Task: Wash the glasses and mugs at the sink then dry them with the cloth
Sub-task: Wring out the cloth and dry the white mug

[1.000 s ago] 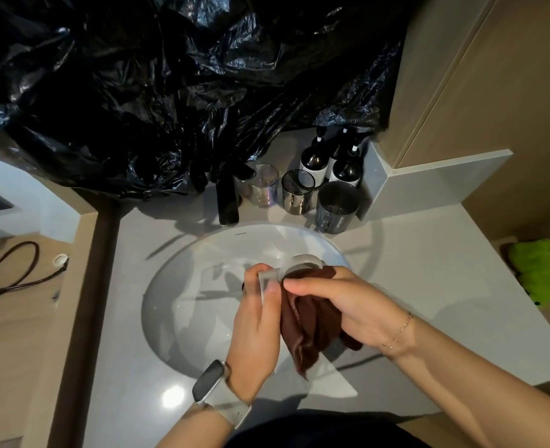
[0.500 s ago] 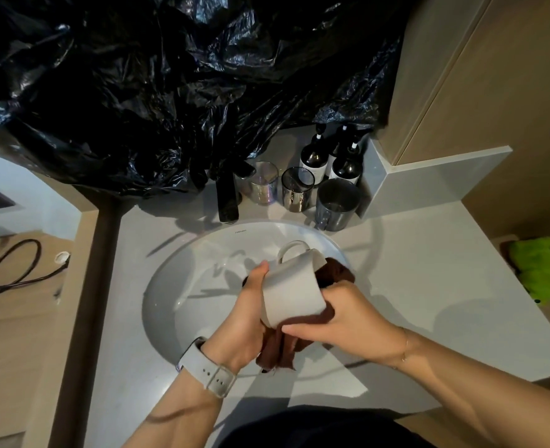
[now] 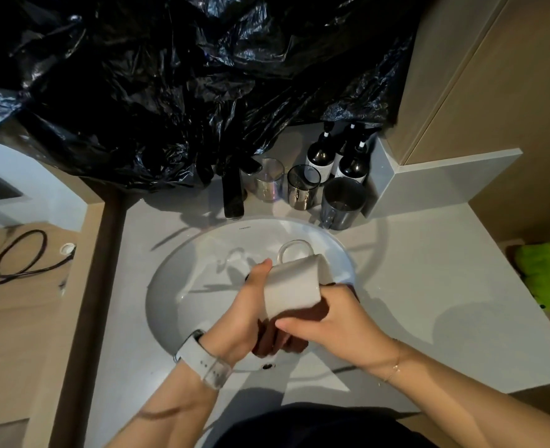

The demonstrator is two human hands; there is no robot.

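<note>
A white mug [image 3: 291,287] is held tilted over the white sink [image 3: 183,279], base toward me and handle pointing away. My left hand [image 3: 246,313] grips the mug's left side, thumb along its wall. My right hand [image 3: 333,328] holds a dark brown cloth [image 3: 275,341] bunched under and against the mug. Behind the sink stand two clear glasses [image 3: 269,179] [image 3: 302,190] and a grey mug [image 3: 341,203].
A black faucet [image 3: 233,195] rises at the sink's back edge, below a large black plastic bag [image 3: 170,85]. Dark pump bottles [image 3: 353,163] stand in the corner. A green cloth [image 3: 548,276] lies on a shelf at right, and a black cable [image 3: 18,257] on the left surface.
The mug has been turned so its base and side face me. My left hand shifted to the side, and the cloth moved from beside the mug to beneath it.
</note>
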